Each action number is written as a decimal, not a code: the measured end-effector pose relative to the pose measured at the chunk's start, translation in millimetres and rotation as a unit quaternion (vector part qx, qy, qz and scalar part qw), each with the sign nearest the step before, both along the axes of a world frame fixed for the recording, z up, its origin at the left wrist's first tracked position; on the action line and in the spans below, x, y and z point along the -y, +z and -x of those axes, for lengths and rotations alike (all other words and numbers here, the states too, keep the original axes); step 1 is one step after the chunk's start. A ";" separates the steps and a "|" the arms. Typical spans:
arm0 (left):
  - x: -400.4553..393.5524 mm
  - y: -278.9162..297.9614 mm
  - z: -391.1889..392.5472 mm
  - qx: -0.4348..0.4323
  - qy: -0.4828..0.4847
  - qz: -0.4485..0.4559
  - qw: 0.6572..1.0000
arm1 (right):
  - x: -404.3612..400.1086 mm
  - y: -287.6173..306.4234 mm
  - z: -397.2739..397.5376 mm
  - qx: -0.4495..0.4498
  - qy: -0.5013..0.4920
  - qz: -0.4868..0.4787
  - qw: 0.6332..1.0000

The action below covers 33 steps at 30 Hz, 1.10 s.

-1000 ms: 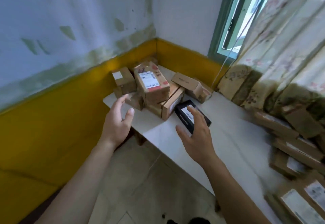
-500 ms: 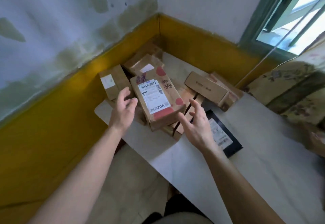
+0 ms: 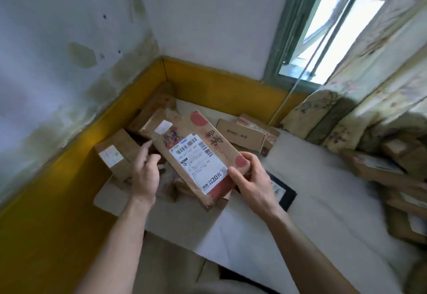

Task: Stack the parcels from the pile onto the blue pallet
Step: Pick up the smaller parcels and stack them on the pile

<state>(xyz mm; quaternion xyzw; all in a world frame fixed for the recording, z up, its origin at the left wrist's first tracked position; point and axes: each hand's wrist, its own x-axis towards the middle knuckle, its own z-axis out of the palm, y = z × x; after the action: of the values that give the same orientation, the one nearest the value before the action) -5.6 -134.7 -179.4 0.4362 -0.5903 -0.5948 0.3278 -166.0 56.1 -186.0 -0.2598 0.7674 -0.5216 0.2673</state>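
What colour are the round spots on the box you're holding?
Red, on the brown box in the head view.

Single head-worn wide-angle view, looking forward and steeply down from close above a white table (image 3: 300,213) set in a room corner. Both forearms enter from the bottom edge; the yellow-banded wall (image 3: 57,189) fills the left, a window (image 3: 328,28) the upper right.

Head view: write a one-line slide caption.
Both hands, left hand and right hand, grip a labelled cardboard parcel above the pile.
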 end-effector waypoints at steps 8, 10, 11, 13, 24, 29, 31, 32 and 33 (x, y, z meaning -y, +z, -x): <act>-93.3 17.1 30.6 -0.046 -0.293 0.019 0.955 | -154.8 32.2 -69.0 0.003 -0.252 0.151 0.956; -137.8 21.4 34.5 -0.063 -0.361 -0.005 0.931 | -202.9 41.6 -85.7 -0.012 -0.309 0.144 0.940; -159.4 23.5 37.4 -0.074 -0.387 -0.009 0.919 | -227.2 46.1 -92.5 -0.020 -0.339 0.141 0.930; -200.6 30.3 46.2 -0.089 -0.438 -0.006 0.894 | -274.0 52.7 -106.8 -0.039 -0.398 0.142 0.906; -488.2 68.8 91.1 -0.141 -0.612 0.043 0.777 | -528.9 61.0 -188.1 -0.133 -0.607 0.167 0.766; -668.1 74.8 85.2 -0.145 -0.652 0.018 0.744 | -681.9 67.5 -219.2 -0.127 -0.656 0.185 0.721; -737.9 79.7 85.2 -0.142 -0.670 0.014 0.728 | -742.1 71.0 -230.6 -0.128 -0.673 0.187 0.705; -770.7 82.5 86.8 -0.142 -0.681 0.012 0.718 | -770.4 73.8 -235.5 -0.132 -0.679 0.183 0.699; -802.1 85.9 88.6 -0.143 -0.694 0.014 0.706 | -797.4 76.7 -239.8 -0.137 -0.685 0.178 0.693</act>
<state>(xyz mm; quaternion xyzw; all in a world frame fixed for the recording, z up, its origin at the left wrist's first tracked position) -94.2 667.5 -93.4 -0.1917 -0.6806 -0.7013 -0.0904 73.8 853.5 -109.3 0.2264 0.6536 -0.6457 -0.3235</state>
